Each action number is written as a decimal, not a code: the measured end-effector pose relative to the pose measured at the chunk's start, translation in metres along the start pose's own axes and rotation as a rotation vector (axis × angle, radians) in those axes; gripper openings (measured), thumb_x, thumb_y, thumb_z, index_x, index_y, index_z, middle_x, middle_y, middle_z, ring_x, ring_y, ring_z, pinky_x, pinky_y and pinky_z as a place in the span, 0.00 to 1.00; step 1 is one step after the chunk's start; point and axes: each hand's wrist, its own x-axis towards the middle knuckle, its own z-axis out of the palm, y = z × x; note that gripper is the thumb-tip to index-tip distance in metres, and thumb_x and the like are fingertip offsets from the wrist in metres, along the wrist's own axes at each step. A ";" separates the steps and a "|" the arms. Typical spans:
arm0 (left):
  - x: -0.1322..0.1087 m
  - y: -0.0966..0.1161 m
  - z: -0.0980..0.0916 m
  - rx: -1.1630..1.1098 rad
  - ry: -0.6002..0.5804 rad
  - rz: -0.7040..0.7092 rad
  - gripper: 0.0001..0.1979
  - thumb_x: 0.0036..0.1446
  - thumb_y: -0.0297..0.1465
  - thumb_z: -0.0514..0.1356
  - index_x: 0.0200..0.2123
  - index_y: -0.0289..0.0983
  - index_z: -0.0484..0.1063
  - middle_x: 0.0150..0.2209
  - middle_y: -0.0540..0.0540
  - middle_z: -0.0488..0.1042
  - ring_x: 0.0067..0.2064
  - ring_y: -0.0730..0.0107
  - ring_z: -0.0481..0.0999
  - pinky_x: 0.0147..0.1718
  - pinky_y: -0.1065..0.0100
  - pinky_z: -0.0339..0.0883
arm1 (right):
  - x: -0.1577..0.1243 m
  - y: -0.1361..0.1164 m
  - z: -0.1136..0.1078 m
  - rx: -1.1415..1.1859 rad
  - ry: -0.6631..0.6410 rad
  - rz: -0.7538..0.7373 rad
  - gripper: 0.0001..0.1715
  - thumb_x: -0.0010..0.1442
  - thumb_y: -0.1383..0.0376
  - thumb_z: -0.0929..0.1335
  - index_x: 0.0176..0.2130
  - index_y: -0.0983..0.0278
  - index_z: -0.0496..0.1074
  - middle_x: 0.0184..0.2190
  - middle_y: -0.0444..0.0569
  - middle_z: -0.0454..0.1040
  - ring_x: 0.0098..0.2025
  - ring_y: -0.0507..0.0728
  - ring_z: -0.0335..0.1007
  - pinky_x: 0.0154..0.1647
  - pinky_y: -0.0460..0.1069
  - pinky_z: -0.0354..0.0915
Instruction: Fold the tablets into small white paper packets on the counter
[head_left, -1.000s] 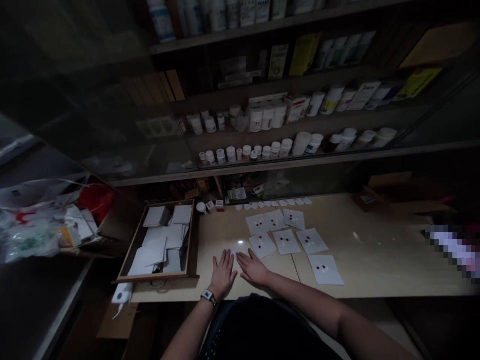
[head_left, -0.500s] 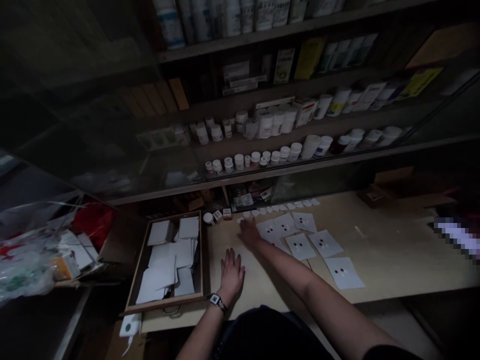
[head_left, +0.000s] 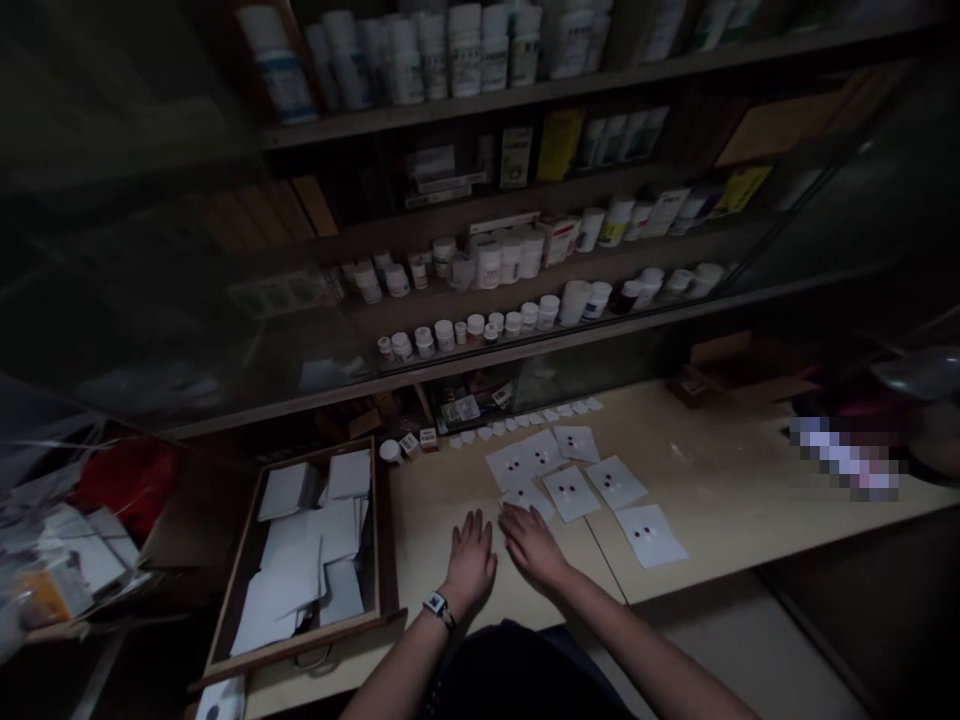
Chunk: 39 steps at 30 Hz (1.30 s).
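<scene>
The left hand (head_left: 472,562) lies flat on the tabletop (head_left: 720,470), fingers spread and gripping nothing, with a wristwatch (head_left: 436,607) on its wrist. The right hand (head_left: 533,547) sits just beside it, also open, with its fingers slightly spread and holding nothing. Its fingertips (head_left: 511,518) reach the lower edge of the nearest white paper sheet (head_left: 529,500), though I cannot tell whether they are pressing on it.

That sheet is one of seven white paper sheets (head_left: 571,493) laid out on the tabletop, all just ahead of the right hand or to its right. Each shows a small group of dots, including dark red ones. Several overlap or touch at their edges, and the sheet at the far right (head_left: 651,536) lies a little apart. Behind them runs a row of about a dozen small white paper slips (head_left: 525,421); the exact count is hard to make out.

Beyond the left hand are one round white tub (head_left: 390,452) and two small boxes (head_left: 409,445). To the left, an open wooden drawer (head_left: 292,655) holds loose white paper sheets (head_left: 300,560). Further left lies a clear plastic bag (head_left: 60,560) beside something red (head_left: 124,490). Glass-fronted shelves of white medicine bottles (head_left: 487,265) rise behind the tabletop, and a cardboard box (head_left: 697,382) stands at its far edge.
</scene>
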 end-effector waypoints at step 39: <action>-0.055 0.021 0.014 0.059 -0.124 0.050 0.24 0.62 0.39 0.52 0.60 0.39 0.63 0.64 0.36 0.59 0.65 0.51 0.55 0.62 0.44 0.45 | -0.039 -0.013 -0.002 0.001 -0.236 -0.180 0.15 0.63 0.62 0.62 0.44 0.63 0.74 0.43 0.53 0.72 0.49 0.61 0.64 0.60 0.58 0.50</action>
